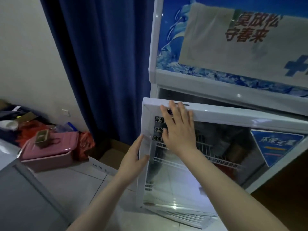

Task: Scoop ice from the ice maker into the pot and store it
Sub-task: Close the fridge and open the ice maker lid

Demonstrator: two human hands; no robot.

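Note:
A tall white display fridge point(154, 47) with a blue dolphin header stands at the right. Its glass door point(168, 184) is partly swung out toward me. My left hand point(133, 157) lies flat with fingers apart against the door's left edge. My right hand point(179, 129) is spread flat on the door's upper left corner, fingers reaching the top frame. Neither hand holds anything. Wire shelves point(208, 157) and dark items show through the glass. No pot, scoop or ice is in view.
A pink lidded bin point(50, 155) with a small green box on it sits on the floor at the left, among bags and clutter. A grey appliance point(20, 189) fills the lower left. Blue curtains point(103, 64) hang behind. Cardboard lies on the tiled floor.

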